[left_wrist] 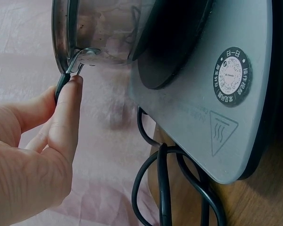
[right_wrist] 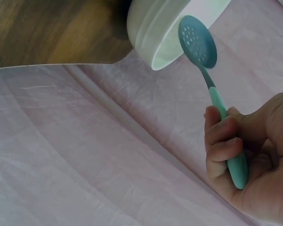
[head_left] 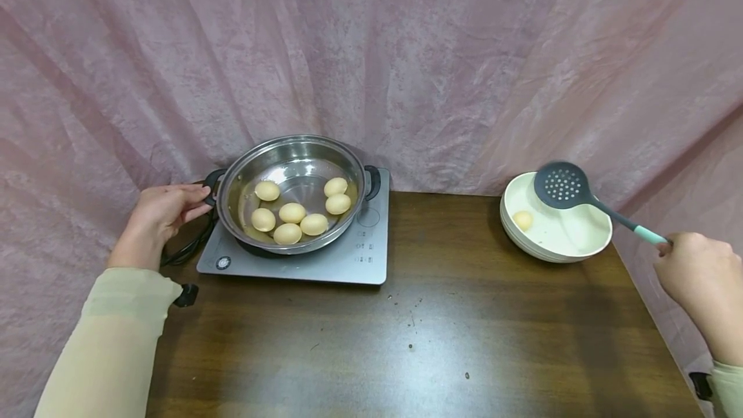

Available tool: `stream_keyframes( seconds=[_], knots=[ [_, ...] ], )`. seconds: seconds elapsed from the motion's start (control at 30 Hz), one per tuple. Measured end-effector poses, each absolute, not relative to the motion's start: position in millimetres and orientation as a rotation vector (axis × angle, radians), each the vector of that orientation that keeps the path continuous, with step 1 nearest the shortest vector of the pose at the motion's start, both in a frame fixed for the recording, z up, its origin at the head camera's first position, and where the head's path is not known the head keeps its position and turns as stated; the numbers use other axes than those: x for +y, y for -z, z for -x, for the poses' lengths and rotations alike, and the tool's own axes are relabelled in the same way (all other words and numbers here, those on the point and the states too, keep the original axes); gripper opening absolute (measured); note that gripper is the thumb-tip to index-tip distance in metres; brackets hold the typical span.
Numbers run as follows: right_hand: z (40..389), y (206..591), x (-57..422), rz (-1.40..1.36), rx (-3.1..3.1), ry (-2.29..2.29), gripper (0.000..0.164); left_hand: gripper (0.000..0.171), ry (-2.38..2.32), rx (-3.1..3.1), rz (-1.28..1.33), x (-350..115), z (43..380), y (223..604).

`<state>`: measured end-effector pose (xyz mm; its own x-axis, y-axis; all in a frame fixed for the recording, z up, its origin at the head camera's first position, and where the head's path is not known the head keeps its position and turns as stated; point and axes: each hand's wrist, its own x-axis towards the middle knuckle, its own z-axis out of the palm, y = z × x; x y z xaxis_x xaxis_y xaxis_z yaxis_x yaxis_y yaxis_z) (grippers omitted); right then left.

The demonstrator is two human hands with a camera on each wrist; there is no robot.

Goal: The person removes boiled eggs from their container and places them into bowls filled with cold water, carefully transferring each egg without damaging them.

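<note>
At the left my left hand [head_left: 168, 211] pinches the black side handle [left_wrist: 61, 87] of a steel pot [head_left: 307, 248] between thumb and fingers. Several pale eggs [head_left: 292, 213] lie in shallow liquid in the pot. My right hand [head_left: 699, 276] grips the mint-green handle [right_wrist: 237, 167] of a slotted skimmer [head_left: 562, 184]. The skimmer's dark, holed head is over the back of a white bowl [head_left: 571, 237], with nothing resting on it. One egg [head_left: 523, 220] sits inside the bowl at its left side.
The pot stands on a silver induction cooker [head_left: 302, 269]. Its black cords [left_wrist: 162, 183] loop beside the cooker's left edge. Pink curtains [head_left: 406, 69] hang behind and at both sides. Small specks dot the wooden table [head_left: 464, 315], whose right edge runs just past the bowl.
</note>
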<state>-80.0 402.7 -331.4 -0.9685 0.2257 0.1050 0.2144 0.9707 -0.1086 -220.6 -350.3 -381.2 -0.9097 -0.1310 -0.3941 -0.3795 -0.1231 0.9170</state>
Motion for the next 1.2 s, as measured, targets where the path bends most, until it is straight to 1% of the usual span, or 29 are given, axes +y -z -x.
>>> stream_keyframes(
  seconds=[0.1, 0.3, 0.57, 0.73, 0.93, 1.2],
  knots=[
    [79.6, 328.5, 401.5, 0.338, -2.998, -0.171, 0.026, 0.015, -2.136, 1.976, 0.587, -350.2, 220.4, 380.7],
    [77.7, 320.4, 402.6, 0.364, -3.028, -0.348, 0.031, 0.024, -2.113, 1.993, 0.600, -351.3, 222.0, 382.8],
    [76.6, 307.5, 387.4, 0.311, -3.038, -0.517, 0.045, 0.024, -2.085, 2.010, 0.606, -351.4, 221.7, 382.2],
    [80.6, 294.8, 365.1, 0.209, -3.054, -0.569, 0.042, 0.023, -2.090, 2.017, 0.594, -351.2, 222.9, 383.3],
    [89.7, 280.3, 329.1, 0.074, -3.040, -0.598, 0.039, 0.012, -2.117, 1.986, 0.573, -352.5, 223.1, 384.5],
    [103.1, 266.8, 287.3, -0.069, -3.030, -0.669, 0.033, 0.010, -2.141, 1.963, 0.549, -352.7, 222.1, 383.1]
  ],
)
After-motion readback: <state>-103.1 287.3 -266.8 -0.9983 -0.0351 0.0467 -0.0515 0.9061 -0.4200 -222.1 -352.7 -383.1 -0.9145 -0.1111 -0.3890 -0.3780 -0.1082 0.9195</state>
